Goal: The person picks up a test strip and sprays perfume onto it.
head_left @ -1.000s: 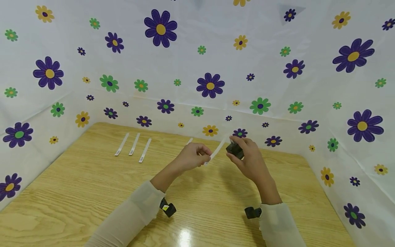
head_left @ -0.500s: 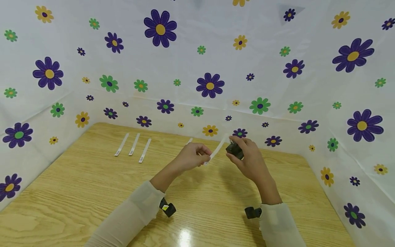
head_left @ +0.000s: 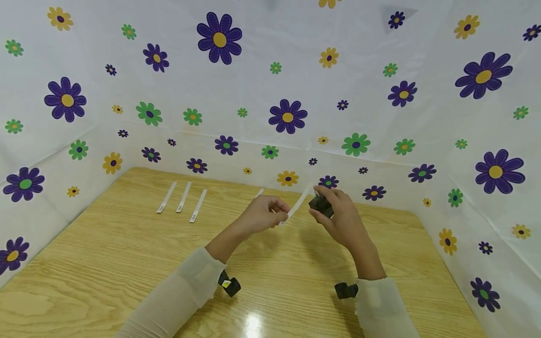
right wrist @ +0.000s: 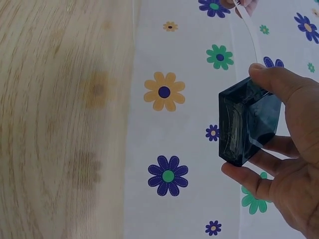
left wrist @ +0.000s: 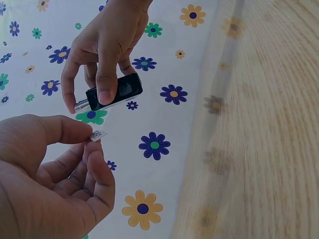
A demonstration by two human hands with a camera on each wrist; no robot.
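Observation:
My left hand (head_left: 265, 213) pinches the printed end of a white paper test strip (head_left: 299, 205) between thumb and fingers. The strip rises, slightly curved, toward a small dark glass perfume bottle (head_left: 321, 205). My right hand (head_left: 344, 218) grips that bottle in the air, a short gap from the strip's upper end. In the left wrist view one of its fingers lies at the metal spray nozzle (left wrist: 81, 105), and the thumb presses along the glass. The right wrist view shows the bottle's thick clear base (right wrist: 234, 132), tilted, with fingers under it.
Three more paper strips (head_left: 198, 205) lie side by side at the back left of the wooden table (head_left: 127, 263). Behind the left hand another strip's tip (head_left: 260, 192) peeks out. A white flower-print sheet (head_left: 253, 84) walls the back and both sides.

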